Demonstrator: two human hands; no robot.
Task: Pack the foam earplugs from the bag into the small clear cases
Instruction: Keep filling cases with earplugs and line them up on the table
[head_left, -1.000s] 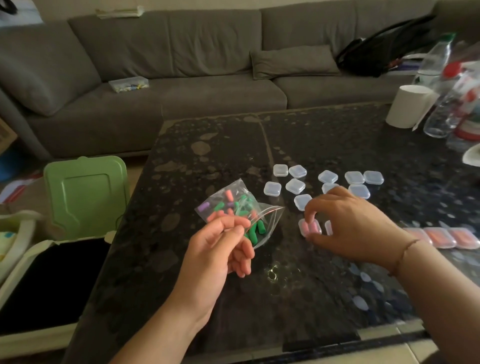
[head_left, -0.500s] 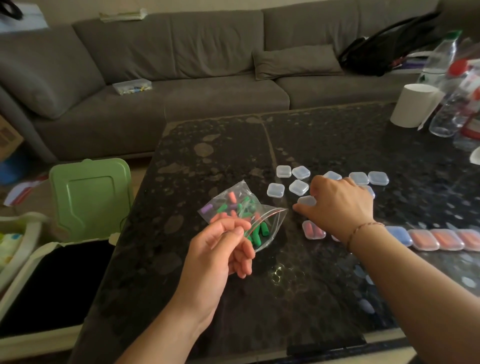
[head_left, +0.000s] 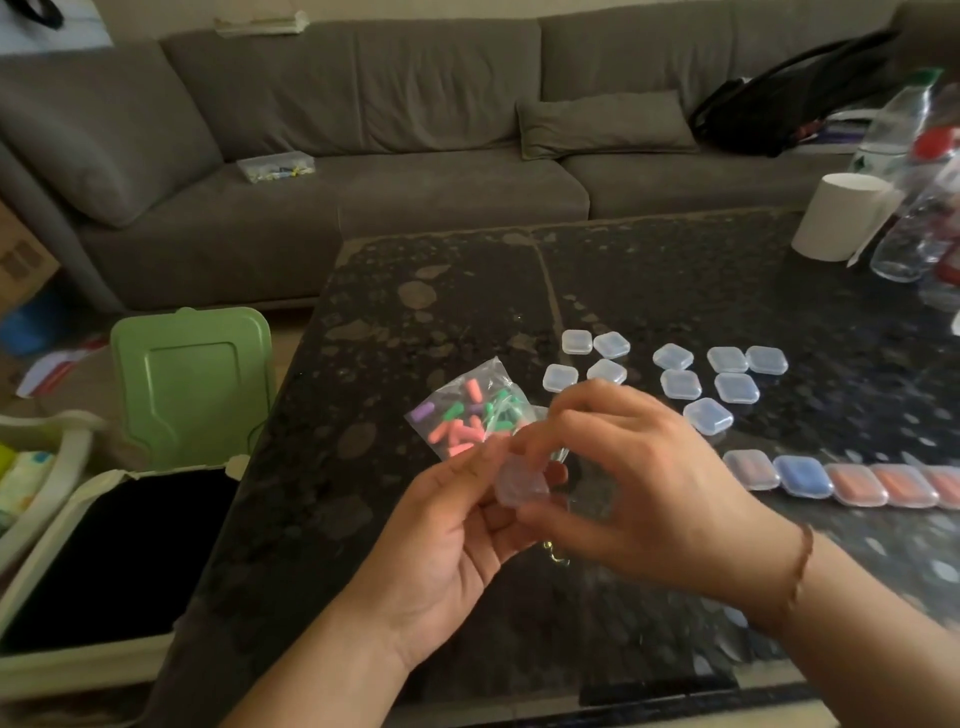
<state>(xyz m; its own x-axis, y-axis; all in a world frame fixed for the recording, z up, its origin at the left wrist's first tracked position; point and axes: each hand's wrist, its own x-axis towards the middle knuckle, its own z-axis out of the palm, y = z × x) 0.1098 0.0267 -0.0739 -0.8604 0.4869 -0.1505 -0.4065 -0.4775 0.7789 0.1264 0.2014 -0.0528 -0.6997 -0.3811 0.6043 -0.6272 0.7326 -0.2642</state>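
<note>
A small clear case (head_left: 521, 481) is held above the dark table (head_left: 467, 312), pinched between my left hand (head_left: 447, 540) and my right hand (head_left: 639, 488). Just behind them lies the clear zip bag (head_left: 467, 415) with pink, green and purple foam earplugs. Several empty clear cases (head_left: 680, 384) sit scattered further back on the table. A row of filled cases (head_left: 810, 475), pink and one blue, runs along the right. Whether the held case has anything inside cannot be made out.
A white paper roll (head_left: 836, 218) and plastic bottles (head_left: 919, 228) stand at the table's far right. A grey sofa (head_left: 363, 156) lies behind. A green lid (head_left: 192, 384) and an open box (head_left: 104, 561) sit on the floor to the left.
My right hand has left the filled pink case in the row, picked up an empty clear case and brought it to my left hand. My left hand now pinches the case too.
</note>
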